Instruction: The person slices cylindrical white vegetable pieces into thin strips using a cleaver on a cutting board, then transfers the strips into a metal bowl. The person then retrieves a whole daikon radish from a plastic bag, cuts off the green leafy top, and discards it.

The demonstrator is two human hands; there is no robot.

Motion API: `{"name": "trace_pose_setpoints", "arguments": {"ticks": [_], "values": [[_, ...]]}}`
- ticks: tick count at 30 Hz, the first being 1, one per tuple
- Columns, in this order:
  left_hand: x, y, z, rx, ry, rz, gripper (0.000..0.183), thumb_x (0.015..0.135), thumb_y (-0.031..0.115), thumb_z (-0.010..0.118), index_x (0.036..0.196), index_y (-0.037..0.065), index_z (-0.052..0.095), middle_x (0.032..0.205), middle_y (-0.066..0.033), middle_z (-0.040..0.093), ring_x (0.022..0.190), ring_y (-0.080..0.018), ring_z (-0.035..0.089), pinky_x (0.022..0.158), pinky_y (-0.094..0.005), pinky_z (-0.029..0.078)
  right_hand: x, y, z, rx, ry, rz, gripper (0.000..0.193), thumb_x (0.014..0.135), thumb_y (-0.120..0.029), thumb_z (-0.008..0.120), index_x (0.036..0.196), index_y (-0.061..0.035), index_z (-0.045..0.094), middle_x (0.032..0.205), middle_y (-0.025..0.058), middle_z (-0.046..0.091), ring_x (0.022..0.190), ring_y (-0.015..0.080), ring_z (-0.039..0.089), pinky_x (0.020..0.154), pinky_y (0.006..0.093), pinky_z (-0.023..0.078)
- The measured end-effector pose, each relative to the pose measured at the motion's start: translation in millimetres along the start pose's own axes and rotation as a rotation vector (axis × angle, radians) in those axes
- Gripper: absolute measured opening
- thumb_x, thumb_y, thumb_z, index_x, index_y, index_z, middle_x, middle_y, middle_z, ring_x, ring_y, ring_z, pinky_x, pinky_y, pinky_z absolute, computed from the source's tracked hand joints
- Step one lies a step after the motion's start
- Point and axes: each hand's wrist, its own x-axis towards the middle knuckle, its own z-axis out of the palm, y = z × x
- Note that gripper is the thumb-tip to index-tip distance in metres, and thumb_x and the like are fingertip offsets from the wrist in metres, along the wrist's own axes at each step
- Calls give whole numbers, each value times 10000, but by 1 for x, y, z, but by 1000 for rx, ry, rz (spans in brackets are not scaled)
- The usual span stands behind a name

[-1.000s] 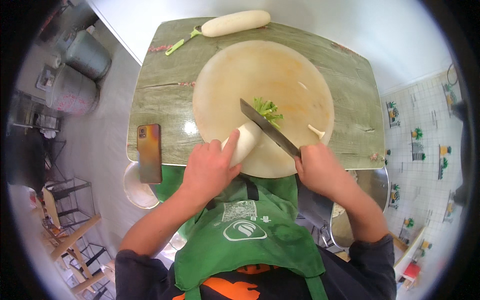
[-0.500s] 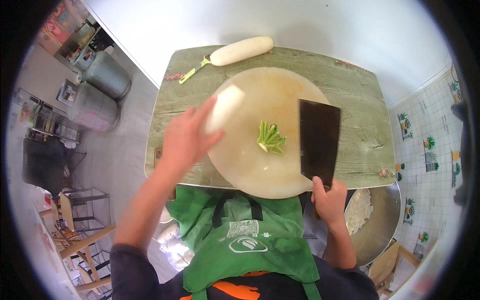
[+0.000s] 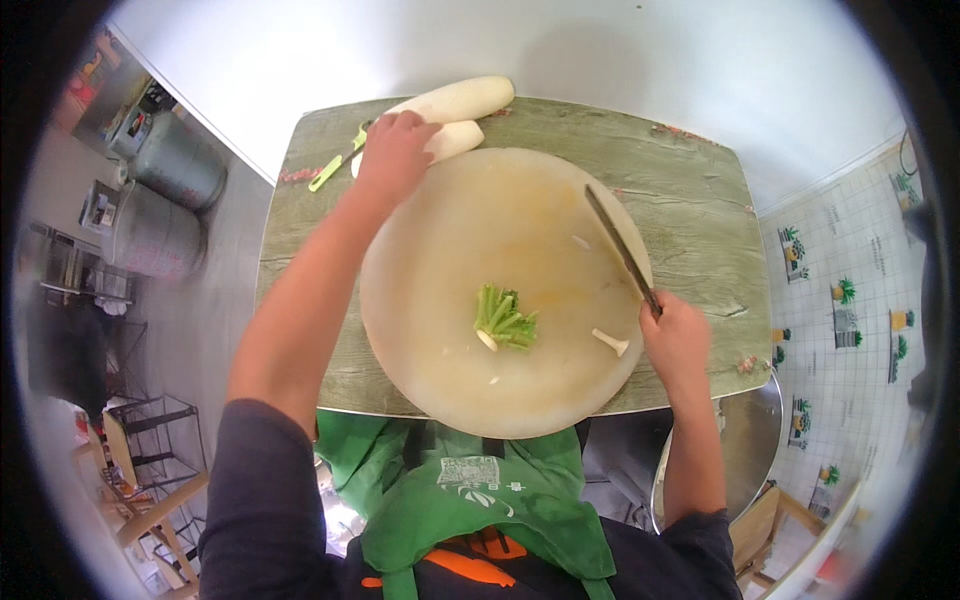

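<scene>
At the far left of the table, my left hand (image 3: 398, 150) is closed over a peeled white radish (image 3: 457, 139), which lies beside a longer white radish (image 3: 460, 98) at the back. A green-handled peeler (image 3: 330, 172) lies just left of that hand. My right hand (image 3: 680, 335) grips a cleaver (image 3: 622, 240), its blade turned nearly edge-on over the right part of the round chopping board (image 3: 430, 240). Cut green radish tops (image 3: 505, 318) rest near the board's middle. A small, thin white radish end (image 3: 610, 341) lies close to my right hand.
The board stands on a green wood-patterned table (image 3: 700, 200), and its near rim reaches past the front edge. A white wall (image 3: 560, 50) rises behind. Below right is a large metal basin (image 3: 755, 430). Gas cylinders (image 3: 160, 230) stand on the floor at left.
My left hand has carried its radish from above the board to the far left, next to the other one. The cleaver has turned from broadside to edge-on, uncovering the thin radish end.
</scene>
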Motion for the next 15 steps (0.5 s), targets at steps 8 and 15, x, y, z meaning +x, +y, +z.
{"name": "trace_pose_setpoints", "arguments": {"ticks": [8,15], "values": [[-169,123,-24,-575,-139,284,591,796,249,839,1337,125,638,1360,-186,597,1276,-413,553,1124,-504,423,-11,-28,-4,184,-113,-292,161,839,-161,709,944,-41,736,833,197,705,766,403,675,682,477,536],[-220,125,-11,-656,117,-79,811,738,263,886,1433,53,523,1490,-248,469,1407,-438,431,1175,-524,367,-81,17,-23,801,-157,477,229,980,-169,654,798,-46,586,630,52,584,479,159,537,463,312,432]]}}
